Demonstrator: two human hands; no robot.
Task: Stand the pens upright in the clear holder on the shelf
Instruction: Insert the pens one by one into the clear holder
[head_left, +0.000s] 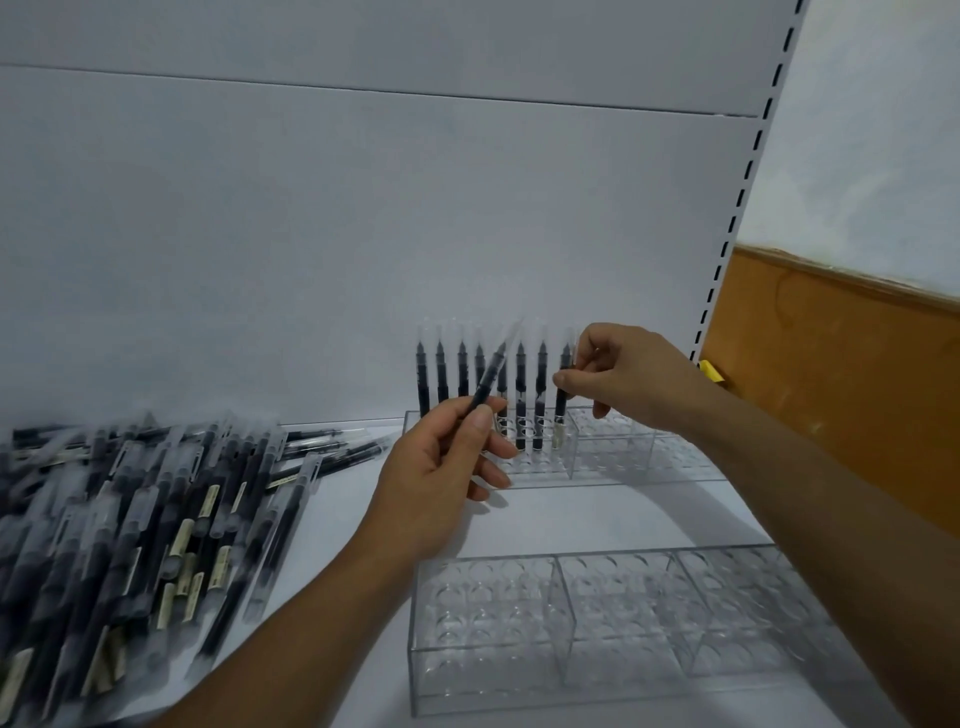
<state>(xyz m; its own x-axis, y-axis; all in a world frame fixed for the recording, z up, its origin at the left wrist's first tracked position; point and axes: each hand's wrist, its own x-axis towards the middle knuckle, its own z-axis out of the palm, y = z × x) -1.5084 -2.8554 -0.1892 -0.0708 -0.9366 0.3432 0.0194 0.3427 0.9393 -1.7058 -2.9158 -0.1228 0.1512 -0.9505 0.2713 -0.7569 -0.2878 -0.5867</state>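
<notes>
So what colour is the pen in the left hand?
Black, with a clear cap: the pen in the left hand, head view.

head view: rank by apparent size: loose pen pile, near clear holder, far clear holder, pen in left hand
1. Loose pen pile
2. Near clear holder, close to the pile; nearness to the camera inflates it
3. Far clear holder, possibly the same real size
4. Pen in left hand

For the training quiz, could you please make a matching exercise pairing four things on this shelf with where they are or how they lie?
Things:
1. left hand
2. right hand
3. loose pens
4. near holder

States:
A. no pens in it
B. holds a tilted pen
C. heaped lying at the left
D. pinches the rightmost upright pen in the far holder

Pairs: 1-B, 2-D, 3-C, 4-A
</notes>
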